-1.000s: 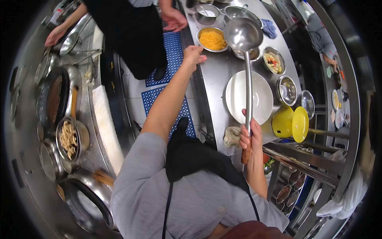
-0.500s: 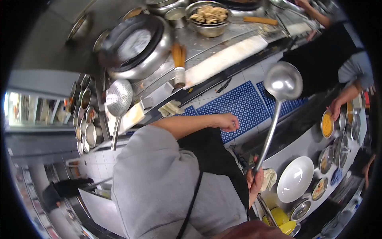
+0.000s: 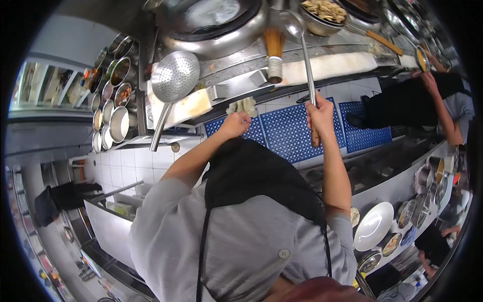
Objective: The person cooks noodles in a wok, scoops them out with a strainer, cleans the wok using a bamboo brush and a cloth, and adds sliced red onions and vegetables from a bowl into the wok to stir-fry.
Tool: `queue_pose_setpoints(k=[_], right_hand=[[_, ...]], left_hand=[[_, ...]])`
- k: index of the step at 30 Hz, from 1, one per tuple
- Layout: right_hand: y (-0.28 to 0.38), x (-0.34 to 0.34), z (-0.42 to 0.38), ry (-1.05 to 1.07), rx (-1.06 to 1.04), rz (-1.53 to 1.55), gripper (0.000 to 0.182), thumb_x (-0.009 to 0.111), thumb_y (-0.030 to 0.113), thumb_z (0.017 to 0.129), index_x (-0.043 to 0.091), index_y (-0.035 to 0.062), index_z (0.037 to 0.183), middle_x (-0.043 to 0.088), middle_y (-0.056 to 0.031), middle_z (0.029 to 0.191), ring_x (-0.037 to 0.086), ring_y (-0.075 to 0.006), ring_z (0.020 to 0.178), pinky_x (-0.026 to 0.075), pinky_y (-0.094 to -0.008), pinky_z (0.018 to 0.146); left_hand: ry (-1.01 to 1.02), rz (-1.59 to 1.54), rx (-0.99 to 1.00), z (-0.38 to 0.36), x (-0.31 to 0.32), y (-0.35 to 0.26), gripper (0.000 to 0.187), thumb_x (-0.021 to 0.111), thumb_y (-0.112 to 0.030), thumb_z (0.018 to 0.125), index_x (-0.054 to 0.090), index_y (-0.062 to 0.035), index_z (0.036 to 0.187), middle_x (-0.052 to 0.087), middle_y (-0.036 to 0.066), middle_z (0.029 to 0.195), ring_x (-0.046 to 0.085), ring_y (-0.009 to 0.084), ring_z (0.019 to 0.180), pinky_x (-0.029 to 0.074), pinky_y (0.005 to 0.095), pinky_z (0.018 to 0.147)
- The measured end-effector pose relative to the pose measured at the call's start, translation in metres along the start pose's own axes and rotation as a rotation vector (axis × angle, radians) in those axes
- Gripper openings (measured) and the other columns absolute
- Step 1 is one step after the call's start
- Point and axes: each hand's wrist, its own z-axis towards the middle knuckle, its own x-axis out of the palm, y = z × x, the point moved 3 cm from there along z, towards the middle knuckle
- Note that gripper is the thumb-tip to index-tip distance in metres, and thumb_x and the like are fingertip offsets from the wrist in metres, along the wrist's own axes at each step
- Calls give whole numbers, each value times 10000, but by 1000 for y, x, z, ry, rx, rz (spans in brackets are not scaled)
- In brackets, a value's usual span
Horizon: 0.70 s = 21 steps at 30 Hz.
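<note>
Right fingers (image 3: 312, 113) clamp the ladle (image 3: 306, 55) (bowl (image 3: 292, 24) blurred); left fingers (image 3: 245, 119) curl near the cloth (image 3: 243, 106), closure unclear.

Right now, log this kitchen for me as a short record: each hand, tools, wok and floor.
Right hand: gripping the ladle by its handle
Left hand: fingers curled, near a cloth; contact unclear
Brush: between strainer and ladle handle, as viewed
Wok: beyond the strainer
Floor: blue mats over white tiles
</note>
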Motion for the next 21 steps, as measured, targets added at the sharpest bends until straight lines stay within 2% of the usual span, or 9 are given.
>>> queue_pose_setpoints(k=[3, 4, 6, 7, 9, 11, 15, 18, 21], right_hand=[[12, 30, 20, 2, -27, -33, 439, 614, 26, 917, 597, 88, 1351, 525, 13, 623, 487, -59, 441, 408, -233, 355], [20, 39, 23, 11, -60, -7, 440, 614, 30, 920, 592, 80, 1356, 527, 12, 624, 484, -59, 438, 404, -229, 353], [43, 51, 26, 9, -96, 39, 462, 609, 45, 928, 559, 61, 1388, 522, 12, 626, 475, -61, 430, 407, -232, 352], [57, 57, 31, 7, -104, 31, 467, 605, 45, 928, 551, 58, 1392, 518, 12, 624, 478, -66, 429, 408, -238, 353], [88, 67, 42, -18, -134, 21, 477, 596, 44, 926, 536, 54, 1400, 511, 12, 621, 484, -75, 428, 410, -249, 354], [121, 75, 62, -27, -166, -6, 363, 597, 58, 930, 577, 32, 1291, 517, -2, 629, 491, -87, 430, 416, -263, 359], [179, 90, 139, 14, -286, -50, 124, 590, 51, 925, 585, -16, 1030, 533, -24, 639, 503, -113, 432, 423, -279, 362], [216, 99, 211, -7, -239, -110, 147, 594, 58, 938, 589, -27, 1058, 551, -22, 661, 525, -106, 474, 432, -280, 387], [246, 107, 283, 0, -257, -148, 114, 591, 57, 939, 577, -50, 975, 571, -40, 670, 542, -125, 478, 444, -285, 396]], left_hand=[[-286, 107, 170, -43, -62, -12, 161, 665, -106, 833, 668, -56, 986, 661, 104, 695, 662, 190, 622, 524, 361, 605], [-465, 113, 327, -53, -81, -6, 162, 652, -87, 837, 663, -51, 994, 666, 122, 701, 666, 232, 633, 518, 374, 607], [-660, 295, 282, -76, -122, 3, 197, 630, -36, 811, 669, -52, 1003, 673, 143, 770, 671, 285, 701, 527, 384, 645], [-746, 320, 339, -84, -142, 7, 199, 615, -3, 757, 662, -30, 948, 667, 191, 886, 661, 364, 834, 527, 455, 739], [-805, 368, 366, -93, -174, 31, 229, 608, 34, 723, 655, -6, 943, 624, 172, 922, 625, 369, 873, 516, 439, 772], [-801, 314, 278, -102, -200, 46, 242, 622, 13, 742, 648, 0, 982, 612, 194, 962, 611, 379, 890, 502, 455, 790], [-881, 482, 133, -121, -223, 64, 286, 632, -50, 776, 626, -13, 1060, 596, 204, 1031, 574, 397, 979, 474, 482, 853], [-901, 561, -23, -133, -218, 73, 338, 672, -88, 795, 607, -30, 1121, 600, 202, 1031, 568, 416, 1008, 462, 508, 858], [-889, 568, -172, -145, -208, 80, 385, 655, -120, 809, 577, -52, 1180, 587, 199, 1086, 567, 394, 1026, 476, 495, 871]])
